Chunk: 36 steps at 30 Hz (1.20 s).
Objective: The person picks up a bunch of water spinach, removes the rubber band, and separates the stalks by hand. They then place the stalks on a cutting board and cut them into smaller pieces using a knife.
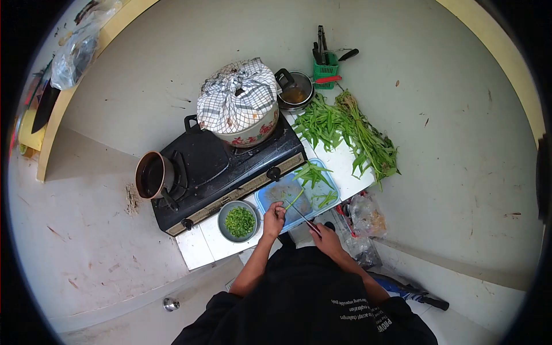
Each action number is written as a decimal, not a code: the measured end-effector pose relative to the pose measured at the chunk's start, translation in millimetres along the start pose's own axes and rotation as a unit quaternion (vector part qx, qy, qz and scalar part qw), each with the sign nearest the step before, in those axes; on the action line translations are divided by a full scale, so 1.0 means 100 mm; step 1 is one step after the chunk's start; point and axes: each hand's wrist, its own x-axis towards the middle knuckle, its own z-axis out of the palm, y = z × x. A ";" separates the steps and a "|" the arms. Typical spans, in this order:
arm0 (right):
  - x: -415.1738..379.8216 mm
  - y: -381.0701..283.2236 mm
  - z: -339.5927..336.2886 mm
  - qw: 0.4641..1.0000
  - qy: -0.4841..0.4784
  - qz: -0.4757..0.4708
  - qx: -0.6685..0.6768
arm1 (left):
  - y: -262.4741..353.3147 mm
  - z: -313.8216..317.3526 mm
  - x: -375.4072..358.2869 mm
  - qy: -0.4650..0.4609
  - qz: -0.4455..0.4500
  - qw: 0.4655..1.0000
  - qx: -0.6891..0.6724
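Note:
My left hand [275, 218] pinches the lower end of a water spinach stalk [295, 198], whose leaves spread out over a blue tray [263, 205]. My right hand [325, 238] grips the dark handle of a knife [299, 213], its blade angled up and left close to the stalk, over the tray's near side. Some cut leaves [325, 199] lie in the tray's right part. To the left of my left hand stands a grey bowl [221, 223] with finely chopped greens [240, 222] in it.
A black gas stove [201, 152] carries a cloth-covered flowered pot [253, 133] and a brown saucepan [154, 175]. Behind the tray, bunches of leafy greens [362, 129] rest on the white tiles, near a strainer [296, 92] and a green utensil basket [325, 72]. Plastic bags [368, 215] hang at the right.

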 end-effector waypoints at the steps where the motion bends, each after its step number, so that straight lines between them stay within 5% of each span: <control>1: 0.00 0.02 0.01 1.000 0.002 0.000 -0.004 | -0.04 0.02 0.00 0.007 0.011 1.000 0.001; 4: -0.02 0.02 0.03 1.000 0.003 0.004 -0.028 | -0.02 0.02 -0.02 -0.001 -0.007 1.000 0.030; 7: -0.01 0.02 0.05 0.999 0.002 0.007 -0.045 | 0.00 0.01 -0.04 0.034 0.092 0.985 0.144; 36: -0.05 -0.02 0.14 0.997 0.017 0.035 -0.059 | 0.03 0.01 -0.10 0.039 0.159 0.968 0.192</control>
